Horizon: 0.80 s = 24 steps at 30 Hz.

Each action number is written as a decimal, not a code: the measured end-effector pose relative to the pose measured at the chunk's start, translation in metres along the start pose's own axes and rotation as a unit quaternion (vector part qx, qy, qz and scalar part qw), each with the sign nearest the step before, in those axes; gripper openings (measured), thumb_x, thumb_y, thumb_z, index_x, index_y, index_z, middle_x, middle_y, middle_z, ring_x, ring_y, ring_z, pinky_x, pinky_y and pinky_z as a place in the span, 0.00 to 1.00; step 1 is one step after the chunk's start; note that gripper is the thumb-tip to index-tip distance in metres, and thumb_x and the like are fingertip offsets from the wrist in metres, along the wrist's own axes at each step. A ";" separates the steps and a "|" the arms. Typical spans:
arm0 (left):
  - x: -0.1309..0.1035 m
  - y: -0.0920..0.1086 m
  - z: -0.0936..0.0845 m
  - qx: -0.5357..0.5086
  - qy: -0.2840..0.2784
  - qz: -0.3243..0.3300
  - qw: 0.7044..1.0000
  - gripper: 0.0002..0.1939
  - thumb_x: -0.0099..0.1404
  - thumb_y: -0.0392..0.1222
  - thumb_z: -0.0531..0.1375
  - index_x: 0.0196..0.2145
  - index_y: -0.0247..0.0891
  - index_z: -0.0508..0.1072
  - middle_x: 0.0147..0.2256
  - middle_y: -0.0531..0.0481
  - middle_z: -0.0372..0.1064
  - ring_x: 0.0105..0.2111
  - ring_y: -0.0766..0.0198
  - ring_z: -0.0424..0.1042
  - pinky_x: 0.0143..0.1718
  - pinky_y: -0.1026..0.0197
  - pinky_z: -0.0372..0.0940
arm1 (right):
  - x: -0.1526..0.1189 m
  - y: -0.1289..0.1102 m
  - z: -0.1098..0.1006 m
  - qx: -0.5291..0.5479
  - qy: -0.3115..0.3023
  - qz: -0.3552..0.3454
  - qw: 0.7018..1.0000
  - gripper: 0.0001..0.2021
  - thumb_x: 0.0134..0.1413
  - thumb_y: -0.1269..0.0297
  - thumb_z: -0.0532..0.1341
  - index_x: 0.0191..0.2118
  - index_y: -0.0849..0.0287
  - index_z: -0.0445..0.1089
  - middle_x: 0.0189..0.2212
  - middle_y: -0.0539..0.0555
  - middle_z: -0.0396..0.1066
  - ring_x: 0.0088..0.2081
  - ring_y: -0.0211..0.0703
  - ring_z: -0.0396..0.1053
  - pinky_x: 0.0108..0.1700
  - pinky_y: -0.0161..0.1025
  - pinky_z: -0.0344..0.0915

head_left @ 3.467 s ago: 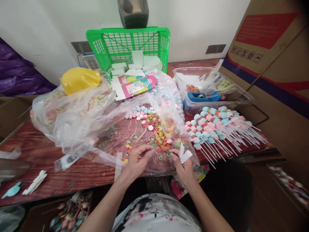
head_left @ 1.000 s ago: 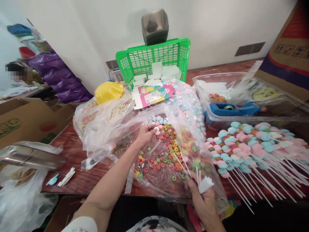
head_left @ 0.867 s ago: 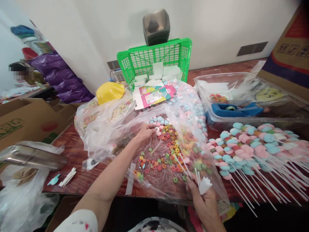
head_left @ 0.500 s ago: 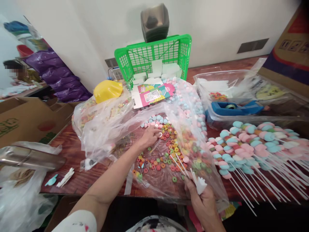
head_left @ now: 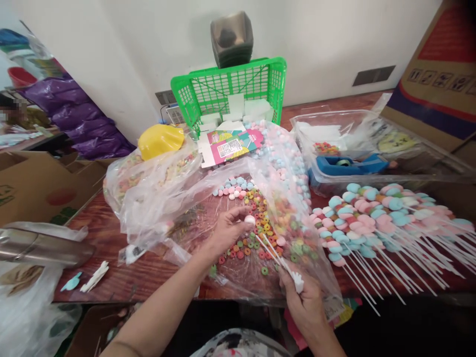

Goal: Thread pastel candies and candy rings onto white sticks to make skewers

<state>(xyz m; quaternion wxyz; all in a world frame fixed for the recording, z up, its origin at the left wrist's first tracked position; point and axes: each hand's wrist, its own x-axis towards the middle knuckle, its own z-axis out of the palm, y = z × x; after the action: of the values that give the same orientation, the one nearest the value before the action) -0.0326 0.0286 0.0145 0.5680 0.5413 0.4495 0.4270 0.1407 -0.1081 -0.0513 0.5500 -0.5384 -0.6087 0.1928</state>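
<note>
My left hand (head_left: 229, 229) pinches a pale pink-and-white marshmallow (head_left: 250, 219) above an opened clear plastic bag. In my right hand (head_left: 303, 295) are several white sticks (head_left: 273, 252), their tips pointing up and left towards the marshmallow without touching it. Colourful ring candies (head_left: 263, 213) lie scattered on the plastic between and beyond my hands. Behind them sits a small group of pink, blue and white marshmallows (head_left: 234, 187). To the right, a heap of finished-looking candy skewers (head_left: 375, 213) rests with its white sticks towards the table's front edge.
A green basket (head_left: 228, 89) with white boxes stands at the back. Beside it are a yellow bowl-like piece (head_left: 160, 141) and full bags. A clear bin (head_left: 334, 174) holds a blue tape dispenser (head_left: 351, 164). At left are a metal flask (head_left: 44, 245) and cardboard box (head_left: 48, 186).
My left hand has lifted away from the marshmallow group and come nearer the sticks, with a marshmallow in its fingertips. The camera view has shifted slightly.
</note>
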 end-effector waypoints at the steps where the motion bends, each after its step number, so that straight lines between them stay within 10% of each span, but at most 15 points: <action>1: -0.008 0.003 0.004 -0.052 0.003 -0.027 0.998 0.21 0.45 0.37 0.70 0.40 0.37 0.78 0.31 0.50 0.75 0.30 0.65 0.71 0.33 0.62 0.67 | 0.000 0.000 0.000 -0.003 0.000 -0.010 1.000 0.13 0.57 0.68 0.56 0.43 0.61 0.75 0.23 0.52 0.74 0.22 0.41 0.71 0.27 0.36 0.70; 11: -0.041 0.018 0.016 -0.179 0.013 -0.082 0.980 0.17 0.37 0.34 0.74 0.29 0.36 0.80 0.27 0.51 0.75 0.28 0.68 0.71 0.30 0.67 0.65 | -0.006 -0.005 -0.012 -0.010 -0.012 -0.021 1.000 0.15 0.54 0.73 0.55 0.45 0.60 0.74 0.36 0.55 0.79 0.35 0.45 0.77 0.38 0.38 0.74; 24: -0.050 0.015 0.024 -0.095 0.028 0.010 0.995 0.12 0.44 0.37 0.72 0.31 0.40 0.81 0.39 0.48 0.74 0.37 0.63 0.71 0.36 0.64 0.67 | 0.000 -0.015 -0.022 -0.060 -0.038 -0.030 0.997 0.18 0.48 0.75 0.52 0.41 0.59 0.75 0.32 0.55 0.79 0.31 0.46 0.77 0.31 0.36 0.73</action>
<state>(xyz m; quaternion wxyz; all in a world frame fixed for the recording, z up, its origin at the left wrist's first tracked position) -0.0212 -0.0246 0.0323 0.5999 0.4774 0.4167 0.4884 0.1534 -0.1211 -0.0318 0.4987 -0.5447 -0.6552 0.1593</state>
